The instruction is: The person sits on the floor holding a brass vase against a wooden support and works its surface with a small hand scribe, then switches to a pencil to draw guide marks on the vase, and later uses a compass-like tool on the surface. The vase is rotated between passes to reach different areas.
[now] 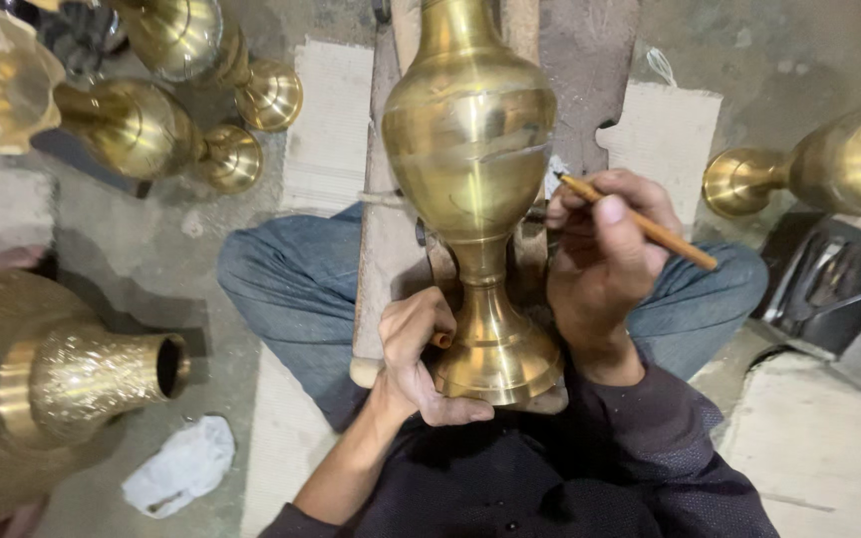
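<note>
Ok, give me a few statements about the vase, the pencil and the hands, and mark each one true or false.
1. The right hand holds a pencil beside the brass vase. True.
2. The left hand rests on the vase's neck. False: it grips the vase's foot, low down.
3. The vase lies between the person's legs in blue jeans. True.
4. A white crumpled cloth lies on the floor. True.
5. The other brass vases at the top left stand upright. False: they lie on their sides.
</note>
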